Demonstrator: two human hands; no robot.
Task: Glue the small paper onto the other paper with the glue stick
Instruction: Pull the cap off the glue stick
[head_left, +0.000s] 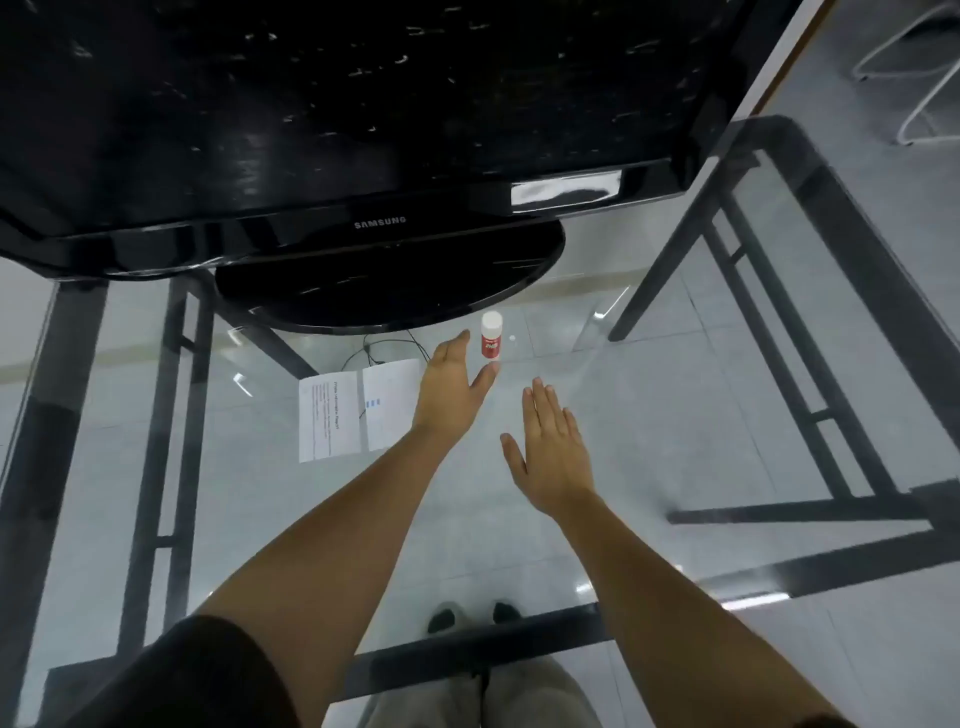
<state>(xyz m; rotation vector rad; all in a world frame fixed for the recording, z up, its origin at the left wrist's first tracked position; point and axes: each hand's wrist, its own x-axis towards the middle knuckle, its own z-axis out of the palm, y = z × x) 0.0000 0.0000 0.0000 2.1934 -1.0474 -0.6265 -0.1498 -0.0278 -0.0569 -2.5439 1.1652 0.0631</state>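
A red glue stick (491, 335) with a white cap stands upright on the glass table (649, 395). My left hand (451, 387) is open just left of and below it, thumb and fingers spread around its base without gripping. My right hand (553, 449) hovers open and flat, nearer to me and to the right. Two white papers lie side by side left of my left hand: one with printed text (328, 418) and one (389, 402) with small blue marks. Which is the small paper I cannot tell.
A black Samsung monitor (332, 130) on a round base (384, 280) fills the back of the table, close behind the glue stick. Black table frame bars and a cable show through the glass. My feet and trousers are visible below.
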